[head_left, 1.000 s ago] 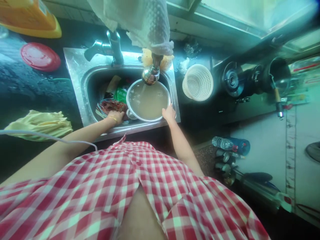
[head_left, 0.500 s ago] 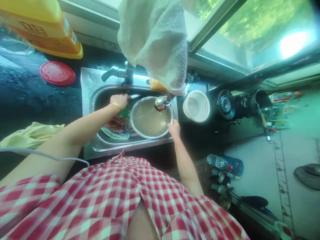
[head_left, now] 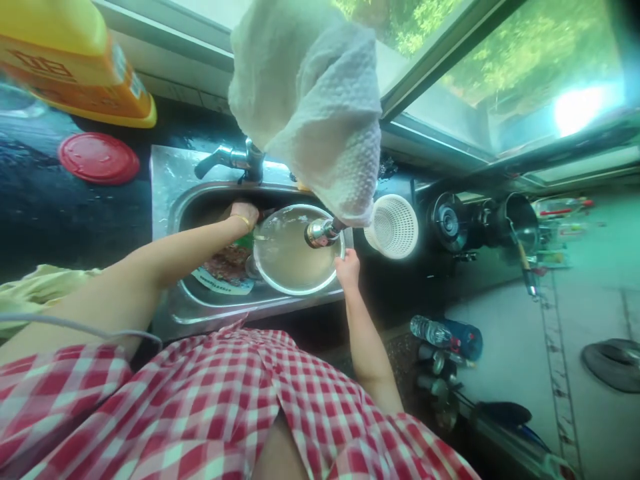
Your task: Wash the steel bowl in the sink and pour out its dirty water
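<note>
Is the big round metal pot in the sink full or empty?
Nearly full. The round metal pot holds cloudy brownish water almost up to its rim, and the right hand grips its edge.

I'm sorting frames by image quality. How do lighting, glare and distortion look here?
Head view: strong fisheye bending at the edges; window glare blows out the upper right; teal cast on the floor; yellow bottle and white cloth soft and close; sink, pot and both hands reasonably sharp.

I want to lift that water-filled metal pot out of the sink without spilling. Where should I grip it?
Grip the pot by its rim on two opposite sides. The right hand already holds the near-right edge; bring the left hand to the far-left rim. Keep it level, probably lowering clear of the faucet head.
</note>
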`<state>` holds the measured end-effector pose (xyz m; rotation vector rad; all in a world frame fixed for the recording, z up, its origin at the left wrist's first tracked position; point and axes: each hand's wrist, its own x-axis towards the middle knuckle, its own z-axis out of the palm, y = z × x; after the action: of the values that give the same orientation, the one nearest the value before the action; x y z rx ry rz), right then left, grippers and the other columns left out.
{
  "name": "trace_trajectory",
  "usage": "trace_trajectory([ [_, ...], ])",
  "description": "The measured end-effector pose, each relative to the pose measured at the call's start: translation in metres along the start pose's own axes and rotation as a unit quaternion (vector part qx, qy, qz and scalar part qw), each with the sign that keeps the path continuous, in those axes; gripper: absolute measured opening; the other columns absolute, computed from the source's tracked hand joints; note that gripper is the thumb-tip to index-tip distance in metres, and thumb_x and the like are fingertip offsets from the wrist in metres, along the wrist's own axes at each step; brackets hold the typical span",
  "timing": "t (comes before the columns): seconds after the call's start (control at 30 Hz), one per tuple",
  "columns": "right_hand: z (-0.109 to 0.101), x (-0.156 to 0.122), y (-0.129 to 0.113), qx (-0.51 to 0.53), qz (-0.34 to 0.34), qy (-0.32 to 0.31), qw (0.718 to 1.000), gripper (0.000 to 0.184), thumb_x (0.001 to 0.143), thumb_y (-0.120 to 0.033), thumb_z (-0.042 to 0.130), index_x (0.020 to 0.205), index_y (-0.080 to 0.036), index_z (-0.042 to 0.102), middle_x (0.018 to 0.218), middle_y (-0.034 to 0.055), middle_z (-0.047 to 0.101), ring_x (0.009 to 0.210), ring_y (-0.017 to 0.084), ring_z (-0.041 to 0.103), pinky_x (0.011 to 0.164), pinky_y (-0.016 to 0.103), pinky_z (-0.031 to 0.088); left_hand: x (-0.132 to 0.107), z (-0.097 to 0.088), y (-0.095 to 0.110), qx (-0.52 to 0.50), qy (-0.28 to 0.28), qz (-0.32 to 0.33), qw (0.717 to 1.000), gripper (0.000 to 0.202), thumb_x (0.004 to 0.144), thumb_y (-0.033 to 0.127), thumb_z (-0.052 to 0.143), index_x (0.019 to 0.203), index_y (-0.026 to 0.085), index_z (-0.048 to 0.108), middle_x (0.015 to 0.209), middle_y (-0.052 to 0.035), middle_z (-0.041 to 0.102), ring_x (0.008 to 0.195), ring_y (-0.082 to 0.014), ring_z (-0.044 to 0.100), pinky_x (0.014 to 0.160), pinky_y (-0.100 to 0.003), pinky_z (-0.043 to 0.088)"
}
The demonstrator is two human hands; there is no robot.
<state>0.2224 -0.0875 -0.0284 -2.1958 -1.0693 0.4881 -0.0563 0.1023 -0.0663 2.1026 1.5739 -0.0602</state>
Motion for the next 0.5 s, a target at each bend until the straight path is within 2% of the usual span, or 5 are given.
trace_trajectory([
  [0.1,0.003,0.001,-0.021,0.019,-0.016,-0.025,0.999,0.014,0.071,-0.022,0.056,0.084,-0.027,0.053,0.060,-0.0102,0.048,0.063,0.018,0.049,0.068,0.027,0.037,-0.028,-0.007,-0.018,0.026,-0.016,-0.052,0.998,0.044,0.107,0.012,0.044,0.134,-0.007,0.074,0.124,-0.0393,0.075,0.128,-0.0451,0.073,0.104,-0.051,0.055],
  [0.23,0.009,-0.003,-0.054,0.007,-0.051,-0.053,0.997,0.013,0.073,-0.020,0.057,0.081,-0.027,0.050,0.060,-0.0099,0.046,0.063,0.017,0.047,0.068,0.028,0.035,-0.080,-0.026,-0.050,0.073,0.000,-0.088,0.993,0.044,0.105,0.016,0.048,0.133,0.000,0.077,0.125,-0.0368,0.076,0.129,-0.0472,0.074,0.103,-0.051,0.058],
  [0.37,0.012,-0.009,-0.079,-0.066,-0.122,-0.036,0.990,0.010,0.078,-0.017,0.056,0.083,-0.025,0.055,0.066,-0.0059,0.051,0.066,0.018,0.048,0.070,0.029,0.033,-0.148,-0.060,-0.076,0.130,0.013,-0.139,0.982,0.040,0.104,0.023,0.054,0.133,0.006,0.076,0.129,-0.0306,0.077,0.127,-0.0442,0.076,0.104,-0.049,0.060],
  [0.5,0.008,-0.013,-0.089,-0.193,-0.222,0.007,0.956,0.020,0.084,-0.013,0.054,0.095,-0.021,0.068,0.071,0.0000,0.057,0.069,0.021,0.054,0.073,0.031,0.036,-0.209,-0.104,-0.104,0.136,0.018,-0.219,0.966,0.046,0.103,0.034,0.059,0.137,0.008,0.074,0.133,-0.0242,0.077,0.129,-0.0433,0.075,0.107,-0.050,0.059],
])
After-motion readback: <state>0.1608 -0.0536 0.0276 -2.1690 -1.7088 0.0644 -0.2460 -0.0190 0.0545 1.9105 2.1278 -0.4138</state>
